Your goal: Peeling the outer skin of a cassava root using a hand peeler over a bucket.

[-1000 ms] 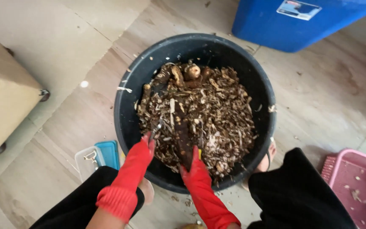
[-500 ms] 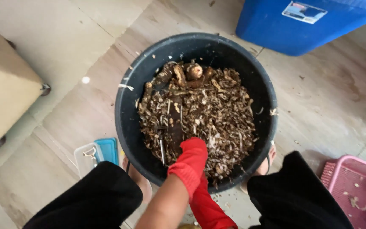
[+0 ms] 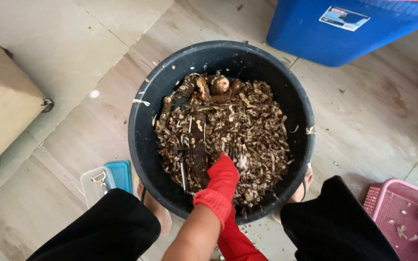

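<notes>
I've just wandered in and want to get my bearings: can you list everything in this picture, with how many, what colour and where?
Tub: one, black, round, centre, on the floor.
Peelings: a heap, brown and pale, filling the tub.
Roots: several, brown, at the tub's far side.
Long root: one, dark, in the heap by the hands.
Bin: one, blue, top right.
Basket: one, pink, lower right, with pale peeled pieces.
Small container: one, clear with blue lid, left of the tub.
Box: one, tan, far left.
Floor: beige tiles.
Legs: two, black trousers, either side of the tub.
Gloved hands: red, overlapping in the peelings; I cannot tell which is which.
</notes>
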